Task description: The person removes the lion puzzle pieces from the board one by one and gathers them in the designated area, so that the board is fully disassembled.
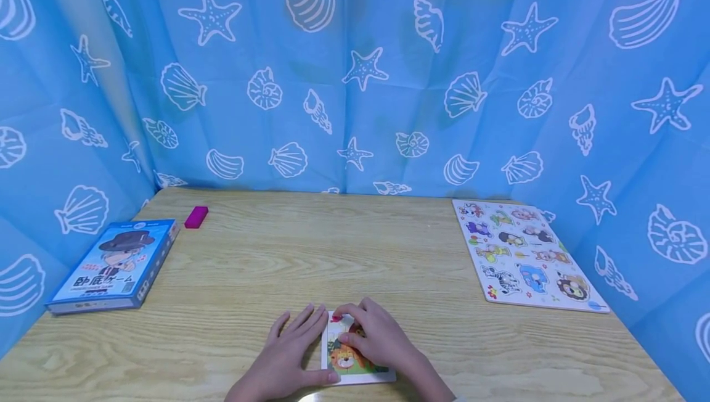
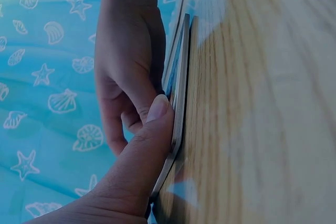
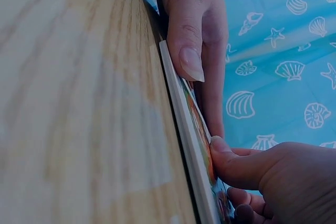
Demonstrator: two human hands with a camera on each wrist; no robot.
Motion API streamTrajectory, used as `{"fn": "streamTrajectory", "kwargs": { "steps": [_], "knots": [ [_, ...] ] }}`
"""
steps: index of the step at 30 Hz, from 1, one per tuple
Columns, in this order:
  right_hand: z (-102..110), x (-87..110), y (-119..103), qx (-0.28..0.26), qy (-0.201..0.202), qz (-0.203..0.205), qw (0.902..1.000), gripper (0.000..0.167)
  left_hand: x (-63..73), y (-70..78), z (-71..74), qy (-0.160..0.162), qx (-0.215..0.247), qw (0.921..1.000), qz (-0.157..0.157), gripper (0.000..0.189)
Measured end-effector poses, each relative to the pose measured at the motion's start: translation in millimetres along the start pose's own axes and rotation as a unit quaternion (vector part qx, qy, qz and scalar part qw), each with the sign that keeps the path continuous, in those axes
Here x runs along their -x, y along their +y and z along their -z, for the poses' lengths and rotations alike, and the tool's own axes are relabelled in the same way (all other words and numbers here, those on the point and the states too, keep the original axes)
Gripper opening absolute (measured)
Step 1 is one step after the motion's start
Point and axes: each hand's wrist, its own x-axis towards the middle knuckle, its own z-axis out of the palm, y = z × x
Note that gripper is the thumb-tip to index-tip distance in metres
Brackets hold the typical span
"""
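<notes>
A small picture puzzle (image 1: 360,379) with a white border lies at the front of the table, showing an orange lion on green. My left hand (image 1: 288,356) rests beside its left edge, fingers extended on the table and thumb (image 2: 152,124) on the lower left corner. My right hand (image 1: 377,334) is over the upper part of the puzzle. Its thumb (image 3: 223,153) and curled index finger pinch a pale puzzle piece (image 1: 338,327) with some red on it, at the upper left. The right hand hides much of the puzzle's right side.
A blue game box (image 1: 111,269) lies at the left, with a magenta block (image 1: 196,217) just beyond it. At the right lies a white board (image 1: 532,260) of animal pictures. A blue shell-patterned curtain (image 1: 344,112) stands behind the wooden table (image 1: 310,248).
</notes>
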Motion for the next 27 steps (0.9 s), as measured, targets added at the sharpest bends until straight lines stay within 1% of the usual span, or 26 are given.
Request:
{"fn": "streamTrajectory", "kwargs": {
  "steps": [16,21,24,27],
  "knots": [
    [-0.8,0.6,-0.6,-0.006,0.005,-0.008,0.9999,0.032,1.2,1.9,0.1,-0.001,0.0,1.0,-0.001,0.098],
    [-1.4,0.6,-0.3,-0.01,0.008,-0.001,0.9999,0.025,0.5,1.9,0.7,-0.003,0.0,1.0,-0.001,0.098],
    [-1.9,0.4,-0.6,-0.007,0.011,0.0,0.9999,0.029,0.4,1.5,0.6,-0.002,0.0,1.0,-0.002,0.097],
    [-2.6,0.2,-1.1,-0.001,0.012,-0.012,0.9999,0.037,0.7,1.0,0.0,0.0,0.002,1.0,-0.003,0.097]
  ]
}}
